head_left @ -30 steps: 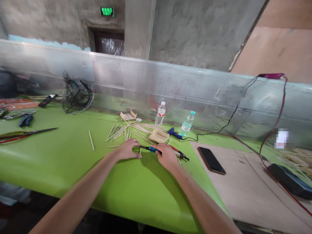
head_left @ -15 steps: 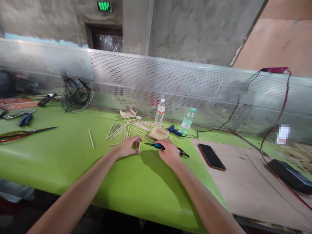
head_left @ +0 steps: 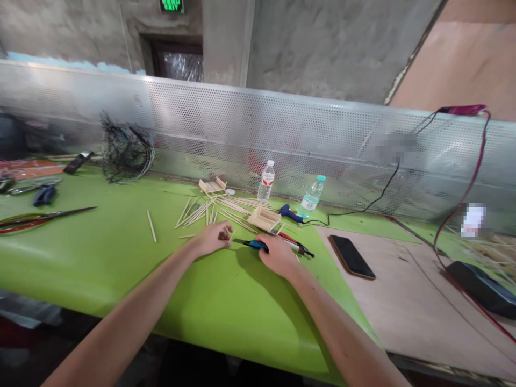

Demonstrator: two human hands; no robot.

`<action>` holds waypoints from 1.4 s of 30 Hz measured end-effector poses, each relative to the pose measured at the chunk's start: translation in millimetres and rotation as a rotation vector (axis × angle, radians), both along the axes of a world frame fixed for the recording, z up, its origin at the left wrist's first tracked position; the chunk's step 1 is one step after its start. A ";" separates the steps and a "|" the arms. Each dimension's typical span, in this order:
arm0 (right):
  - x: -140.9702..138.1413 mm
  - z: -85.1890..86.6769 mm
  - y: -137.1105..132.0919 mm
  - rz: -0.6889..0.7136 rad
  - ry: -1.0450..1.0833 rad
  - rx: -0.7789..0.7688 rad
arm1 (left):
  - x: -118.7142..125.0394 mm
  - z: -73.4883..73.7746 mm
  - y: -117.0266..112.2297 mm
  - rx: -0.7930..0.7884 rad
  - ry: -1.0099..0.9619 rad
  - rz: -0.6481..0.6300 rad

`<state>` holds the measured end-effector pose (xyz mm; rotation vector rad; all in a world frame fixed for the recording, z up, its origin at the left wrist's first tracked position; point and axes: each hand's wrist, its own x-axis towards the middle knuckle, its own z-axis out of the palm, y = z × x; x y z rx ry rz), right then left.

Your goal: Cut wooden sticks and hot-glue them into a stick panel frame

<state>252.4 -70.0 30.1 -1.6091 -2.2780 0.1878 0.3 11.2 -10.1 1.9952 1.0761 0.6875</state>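
Observation:
My left hand is curled around a short, thin wooden stick, pinched at the fingertips above the green table cover. My right hand grips a blue utility knife, its dark blade pointing left at the stick; whether blade and stick touch I cannot tell. Just beyond the hands lie several loose wooden sticks. A small wooden frame built of sticks sits behind my right hand, and a second stick frame is farther back. Red-handled pliers or cutters lie partly hidden behind my right hand.
A blue glue gun stands near two water bottles by the perforated metal screen. A phone lies on the bare board at right. Large scissors, blue-handled pliers and a wire bundle are leftward.
The knife blade has moved slightly left, nearer the stick in my left hand. That stick has tilted from nearly upright. The view has shifted a little.

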 end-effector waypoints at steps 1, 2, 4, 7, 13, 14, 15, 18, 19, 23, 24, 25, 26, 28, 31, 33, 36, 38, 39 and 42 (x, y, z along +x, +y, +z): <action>0.0 0.7 -0.4 -0.013 -0.001 0.004 | -0.5 -0.6 0.7 -0.001 -0.003 0.007; 0.0 1.1 -0.6 -0.027 0.003 0.016 | -0.9 -0.8 1.3 0.005 -0.002 0.012; -0.2 1.6 -1.0 -0.052 0.022 0.041 | -1.8 -0.2 1.9 0.031 0.015 0.017; -1.5 2.0 -1.7 -0.080 0.046 0.037 | -2.4 2.6 1.8 0.087 0.073 0.016; -6.8 3.9 -3.6 -0.099 0.004 0.002 | -1.7 6.3 0.4 0.112 0.164 0.034; -7.5 3.9 -3.7 -0.099 -0.007 0.009 | -1.5 6.6 0.0 0.113 0.176 0.036; -7.9 3.7 -3.8 -0.100 -0.017 0.010 | -1.3 6.9 -0.5 0.117 0.188 0.036; -8.5 2.5 -3.6 -0.085 -0.038 -0.001 | -0.7 8.2 -2.6 0.136 0.225 0.041; -8.5 1.9 -3.5 -0.072 -0.035 -0.002 | -0.6 8.7 -3.4 0.141 0.230 0.047; -8.2 -1.0 -2.6 -0.003 -0.003 0.014 | -0.4 10.2 -5.5 0.166 0.230 0.068; -8.2 -1.7 -2.3 0.009 0.002 0.015 | -0.5 10.1 -5.6 0.175 0.232 0.064; -8.3 -2.4 -2.1 0.016 0.007 0.018 | -0.6 9.8 -5.5 0.182 0.231 0.059; -8.4 -3.0 -2.0 0.019 0.011 0.021 | -0.7 9.3 -5.2 0.183 0.225 0.054; -8.7 -3.8 -2.1 0.019 0.020 0.021 | -0.8 7.5 -4.2 0.161 0.194 0.048; -8.9 -3.8 -3.2 0.011 0.032 0.003 | -0.6 4.5 -2.8 0.100 0.137 0.070; -8.2 -3.5 -4.3 0.017 0.033 -0.002 | -0.3 3.5 -2.5 0.077 0.125 0.095; -5.8 -3.2 -6.1 0.060 0.023 0.008 | 0.1 3.9 -3.0 0.076 0.129 0.119; -4.0 -3.0 -7.4 0.081 0.013 0.009 | 0.1 4.8 -3.3 0.083 0.147 0.125; -3.3 -2.8 -8.3 0.082 0.008 0.003 | 0.1 5.3 -3.3 0.089 0.162 0.125; -2.7 -1.6 -11.5 0.070 -0.011 -0.035 | 0.1 6.3 -2.8 0.110 0.220 0.122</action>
